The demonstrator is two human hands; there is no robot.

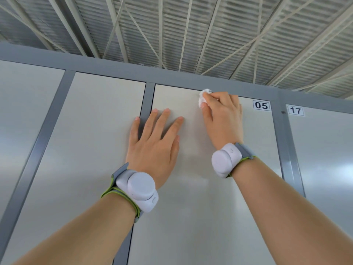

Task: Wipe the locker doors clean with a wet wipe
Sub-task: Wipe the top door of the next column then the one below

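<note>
Right hand [222, 119], fingers gripping a balled wet wipe [202, 96], scrubs the top edge of locker door 05 [200, 188] while the left hand [153, 144] braces flat, fingers open; the sweep downward likely comes next.

The beige locker door [191, 217] is sitting in a grey frame [148, 98], bearing a "05" label [261, 105]. The left hand [152, 148] is lying flat against it; the right hand [223, 119] is holding a crumpled wet wipe [202, 98] against its top edge.
</note>
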